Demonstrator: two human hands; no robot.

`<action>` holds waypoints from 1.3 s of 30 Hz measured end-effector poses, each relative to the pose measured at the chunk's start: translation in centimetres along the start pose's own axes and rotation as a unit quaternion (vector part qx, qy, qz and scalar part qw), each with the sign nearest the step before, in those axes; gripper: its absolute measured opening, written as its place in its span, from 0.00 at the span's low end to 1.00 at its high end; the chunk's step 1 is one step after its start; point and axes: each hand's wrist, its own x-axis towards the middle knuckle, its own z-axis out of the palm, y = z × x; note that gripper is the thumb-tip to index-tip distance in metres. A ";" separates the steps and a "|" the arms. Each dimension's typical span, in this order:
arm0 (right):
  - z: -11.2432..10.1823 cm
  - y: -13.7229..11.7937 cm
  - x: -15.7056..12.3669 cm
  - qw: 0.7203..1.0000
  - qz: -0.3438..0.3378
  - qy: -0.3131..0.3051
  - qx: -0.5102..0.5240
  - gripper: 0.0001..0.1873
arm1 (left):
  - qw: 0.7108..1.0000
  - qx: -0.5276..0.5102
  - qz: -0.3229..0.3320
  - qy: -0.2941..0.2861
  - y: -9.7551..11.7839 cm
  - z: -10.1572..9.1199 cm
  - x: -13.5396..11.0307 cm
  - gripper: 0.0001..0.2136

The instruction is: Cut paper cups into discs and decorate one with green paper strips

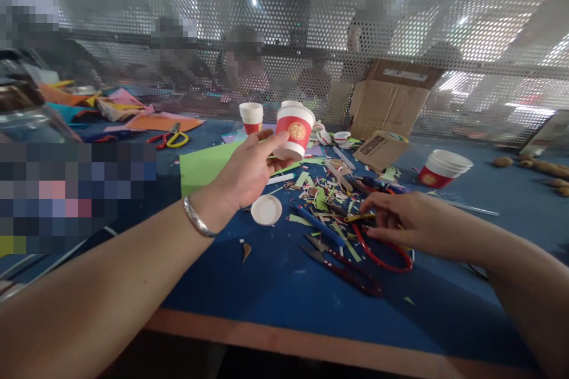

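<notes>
My left hand [249, 169] is raised above the blue table [275, 284] and grips a red and white paper cup [294, 130] by its base, tilted a little. A silver bracelet sits on that wrist. My right hand [400, 219] rests low on the table with its fingers curled among paper scraps, touching the red-handled scissors [355, 254] and a yellow pen-like tool [359, 217]. Whether it grips either one I cannot make out. A cut-out white paper disc [266, 209] lies just below my left hand.
Several more cups: a stack [251, 116] behind the held cup and a tipped stack [442, 168] at right. Green paper sheet [202, 166], yellow-handled scissors [171, 139], a cardboard box [391, 98], a perforated screen [284, 29] with people behind it.
</notes>
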 end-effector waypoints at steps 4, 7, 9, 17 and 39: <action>0.3 0.0 0.2 1.000 0.009 -0.007 0.000 0.16 | 0.999 -0.025 -0.030 -0.038 -0.1 0.1 -0.3 0.06; 0.6 0.0 0.2 1.000 0.011 -0.006 -0.010 0.13 | 0.997 -0.049 -0.053 -0.039 0.0 0.2 -0.4 0.05; 0.8 0.0 0.1 1.000 0.016 0.002 -0.016 0.13 | 0.995 -0.054 -0.065 -0.044 0.1 0.2 -0.6 0.06; 0.5 0.0 -0.1 0.998 0.036 0.007 0.059 0.17 | 1.000 -0.005 -0.006 -0.030 0.2 0.0 -0.6 0.15; -0.1 -1.6 -1.1 0.806 -0.002 0.076 0.587 0.13 | 1.000 -0.006 -0.008 -0.020 -0.7 1.0 -1.7 0.24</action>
